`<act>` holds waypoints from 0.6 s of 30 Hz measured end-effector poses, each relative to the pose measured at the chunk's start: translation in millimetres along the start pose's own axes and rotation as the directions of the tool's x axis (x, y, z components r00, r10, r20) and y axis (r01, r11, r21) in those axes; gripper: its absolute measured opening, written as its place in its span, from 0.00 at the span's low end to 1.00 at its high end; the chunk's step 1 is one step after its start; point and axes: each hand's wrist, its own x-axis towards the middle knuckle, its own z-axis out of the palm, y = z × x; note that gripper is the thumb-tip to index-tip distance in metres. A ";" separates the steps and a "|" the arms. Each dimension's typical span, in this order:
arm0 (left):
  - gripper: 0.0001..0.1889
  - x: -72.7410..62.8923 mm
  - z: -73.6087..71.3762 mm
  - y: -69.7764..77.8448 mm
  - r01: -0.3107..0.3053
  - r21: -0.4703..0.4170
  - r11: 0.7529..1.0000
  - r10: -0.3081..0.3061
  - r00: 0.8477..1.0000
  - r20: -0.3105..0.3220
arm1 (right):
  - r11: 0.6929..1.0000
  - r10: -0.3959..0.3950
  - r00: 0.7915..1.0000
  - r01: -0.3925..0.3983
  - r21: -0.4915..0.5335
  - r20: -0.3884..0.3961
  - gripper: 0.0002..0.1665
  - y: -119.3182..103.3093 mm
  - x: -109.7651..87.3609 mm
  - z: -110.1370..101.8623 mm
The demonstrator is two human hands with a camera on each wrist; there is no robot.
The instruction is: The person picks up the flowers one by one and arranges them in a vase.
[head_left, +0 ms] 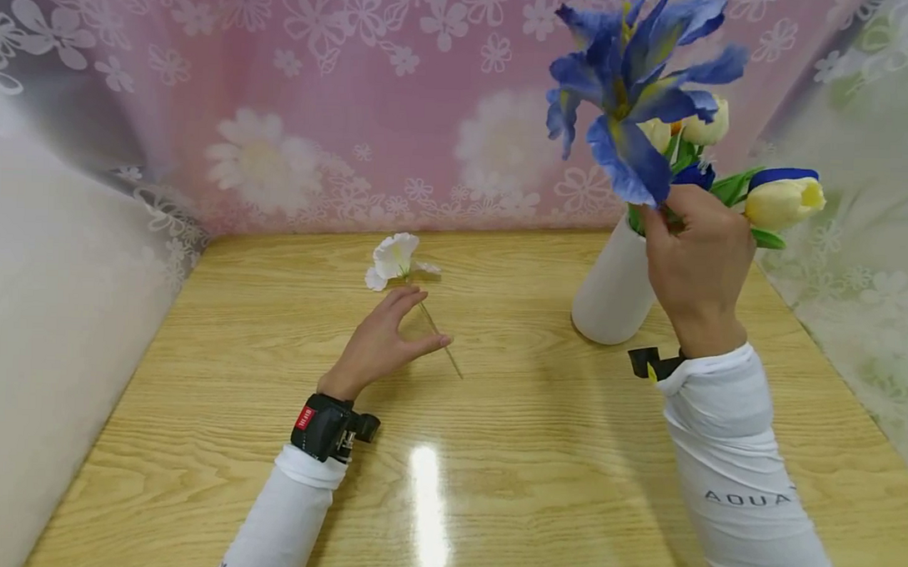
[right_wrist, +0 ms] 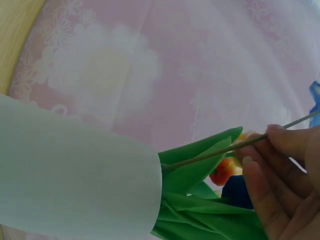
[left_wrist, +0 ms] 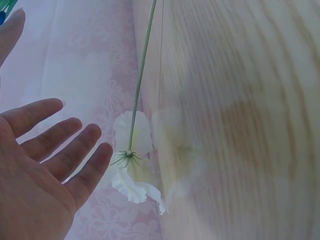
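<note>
My right hand pinches the thin stem of a blue iris between thumb and fingers. The lower end of that stem enters the mouth of a white vase, among green leaves and several tulips in cream, yellow and blue. Over on the left, a white flower with a slim green stem lies on the table. My left hand hovers by this stem with fingers spread and the thumb apart, holding nothing.
The vase stands at the back right of a wooden table. A pink floral curtain hangs behind the table's far edge. Pale sheets border the left side, and a floral one the right.
</note>
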 end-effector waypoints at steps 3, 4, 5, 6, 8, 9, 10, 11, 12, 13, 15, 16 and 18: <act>0.47 -0.8 2.2 -0.5 0.010 -0.002 1.000 -0.010 1.000 0.000 | 0.998 0.059 0.997 -0.058 -0.020 0.046 0.14 3.3 -0.1 -1.1; 0.47 -1.0 3.0 -0.7 0.014 -0.003 1.000 -0.014 1.000 0.003 | 0.997 0.078 0.995 -0.076 -0.027 0.062 0.14 4.1 -0.3 -1.7; 0.48 -1.2 3.8 -1.1 0.018 -0.006 1.000 -0.018 1.000 0.007 | 0.995 0.093 0.993 -0.092 -0.028 0.074 0.15 4.8 -0.6 -2.1; 0.48 -1.4 4.6 -1.4 0.020 -0.007 1.000 -0.020 1.000 0.010 | 0.994 0.105 0.991 -0.103 -0.034 0.087 0.16 5.4 -1.2 -2.5; 0.48 -1.6 6.4 -2.1 0.026 -0.009 1.000 -0.026 1.000 0.016 | 0.990 0.134 0.986 -0.130 -0.048 0.102 0.17 6.2 -2.5 -3.5; 0.48 -2.0 7.0 -2.3 0.026 -0.013 1.000 -0.026 1.000 0.018 | 0.987 0.154 0.982 -0.148 -0.057 0.108 0.17 6.6 -3.1 -3.9; 0.47 -2.3 7.5 -2.4 0.025 -0.017 1.000 -0.025 0.999 0.019 | 0.984 0.172 0.978 -0.164 -0.068 0.117 0.18 6.9 -3.6 -4.4; 0.47 -2.5 7.9 -2.4 0.024 -0.019 1.000 -0.024 1.000 0.018 | 0.980 0.193 0.972 -0.184 -0.078 0.131 0.18 7.2 -4.1 -4.9; 0.47 -2.7 8.2 -2.4 0.022 -0.020 1.000 -0.022 1.000 0.017 | 0.972 0.228 0.962 -0.216 -0.092 0.154 0.19 7.6 -4.6 -5.5; 0.47 -2.8 8.4 -2.4 0.021 -0.022 1.000 -0.021 1.000 0.017 | 0.964 0.258 0.949 -0.243 -0.104 0.180 0.20 8.1 -5.0 -6.0; 0.47 -3.1 9.1 -2.6 0.022 -0.024 0.999 -0.021 1.000 0.018 | 0.949 0.313 0.914 -0.290 -0.125 0.260 0.21 10.3 -5.9 -6.5; 0.47 -3.1 9.5 -2.9 0.022 -0.023 0.999 -0.022 1.000 0.019 | 0.943 0.332 0.892 -0.305 -0.134 0.307 0.22 12.2 -6.3 -6.2; 0.46 -3.2 10.8 -3.3 0.023 -0.023 0.999 -0.022 0.999 0.023 | 0.934 0.357 0.852 -0.330 -0.136 0.383 0.21 16.9 -6.4 -4.1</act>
